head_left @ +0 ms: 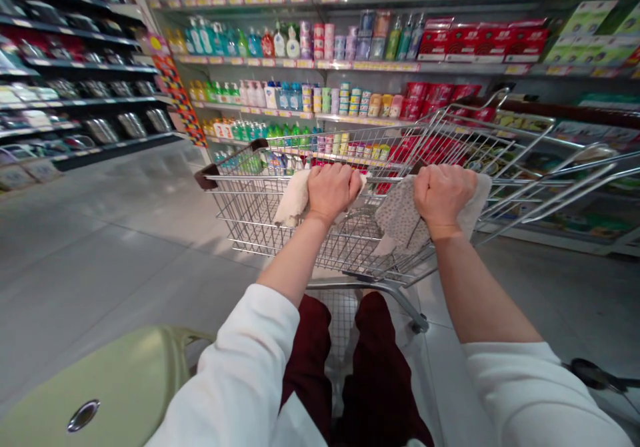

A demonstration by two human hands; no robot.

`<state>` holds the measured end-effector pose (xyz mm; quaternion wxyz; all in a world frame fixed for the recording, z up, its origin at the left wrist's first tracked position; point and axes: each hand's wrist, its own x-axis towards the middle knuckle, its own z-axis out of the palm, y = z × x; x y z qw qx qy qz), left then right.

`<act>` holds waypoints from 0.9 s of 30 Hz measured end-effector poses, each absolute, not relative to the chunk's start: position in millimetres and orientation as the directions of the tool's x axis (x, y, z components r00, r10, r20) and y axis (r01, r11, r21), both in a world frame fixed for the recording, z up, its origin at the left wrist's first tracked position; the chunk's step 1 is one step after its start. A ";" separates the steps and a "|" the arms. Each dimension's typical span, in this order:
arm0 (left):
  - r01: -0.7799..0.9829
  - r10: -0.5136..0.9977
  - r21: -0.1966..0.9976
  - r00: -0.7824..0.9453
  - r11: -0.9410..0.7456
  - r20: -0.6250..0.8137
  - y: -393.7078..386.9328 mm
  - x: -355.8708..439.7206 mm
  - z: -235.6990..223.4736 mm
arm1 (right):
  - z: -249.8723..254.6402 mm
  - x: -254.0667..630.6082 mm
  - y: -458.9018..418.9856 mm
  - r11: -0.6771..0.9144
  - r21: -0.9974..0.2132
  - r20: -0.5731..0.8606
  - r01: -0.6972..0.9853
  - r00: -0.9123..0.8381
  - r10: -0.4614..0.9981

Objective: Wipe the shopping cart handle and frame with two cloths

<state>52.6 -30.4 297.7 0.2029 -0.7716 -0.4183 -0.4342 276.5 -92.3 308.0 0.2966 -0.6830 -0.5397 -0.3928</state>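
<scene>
Left hand [333,192]: closed in a fist, gripping a cream cloth [295,198] wrapped over the handle [235,178] of the cart.

Right hand [443,200]: closed the same way on a speckled grey cloth [400,219], further along the same bar.

Cart [260,223]: a wire shopping cart right in front of me, stiff, and by its look light enough to steer with two fists. The handle was the place to hold it; its brown end cap [206,177] stuck out past my left hand.

Cloths: soft and thin, so they seemed likely to slip on the bar if my grip eased. Both hung down against the basket's rear wall.

Shelves: bottles [255,43] stood in rows ahead of the cart, and steel pots [133,125] lined the shelving to my left.

Near me: a pale green bag [100,387] sat low on my left, beside my white sleeve [235,367].
</scene>
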 end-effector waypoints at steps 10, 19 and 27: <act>0.847 0.512 0.134 0.178 -0.515 0.840 -33.0 54.8 297.4 | 291.5 272.5 -88.4 -0.162 -0.106 0.919 0.981 0.159 0.361; 0.816 0.567 0.219 0.155 -0.535 0.809 -34.7 57.0 296.8 | 246.5 248.3 -88.5 -0.151 -0.181 0.933 0.972 0.218 0.288; 0.847 0.522 0.171 0.140 -0.503 0.841 -34.0 61.4 295.2 | 181.0 240.4 -93.3 -0.108 -0.199 0.826 0.974 0.226 0.517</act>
